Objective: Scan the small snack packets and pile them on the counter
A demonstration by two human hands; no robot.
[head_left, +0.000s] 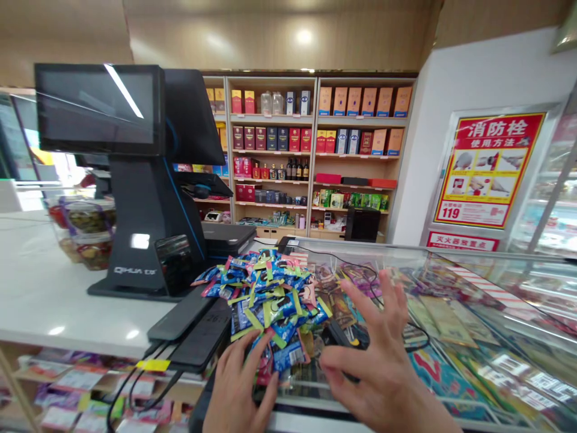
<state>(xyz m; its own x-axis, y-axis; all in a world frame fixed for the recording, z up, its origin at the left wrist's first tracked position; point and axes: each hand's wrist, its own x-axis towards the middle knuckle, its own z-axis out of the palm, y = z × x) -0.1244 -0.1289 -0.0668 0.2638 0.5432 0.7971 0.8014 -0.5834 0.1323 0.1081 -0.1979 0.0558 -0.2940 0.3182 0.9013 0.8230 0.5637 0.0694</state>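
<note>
Heap of small blue packets (pixel 270 288) lying just right of the cash register (pixel 139 213).
Nearer the viewer than the register, the left hand (pixel 241 385) lies palm-down, fingers parted and bent over the front packets; whether they grip any, I cannot tell. Farther right of the register, the right hand (pixel 378 355) is raised, three fingers fanned upward, thumb and forefinger pointing left, holding nothing visible.

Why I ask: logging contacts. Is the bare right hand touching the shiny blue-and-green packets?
Apart: the head view shows a gap between the right hand and the packets.
</note>
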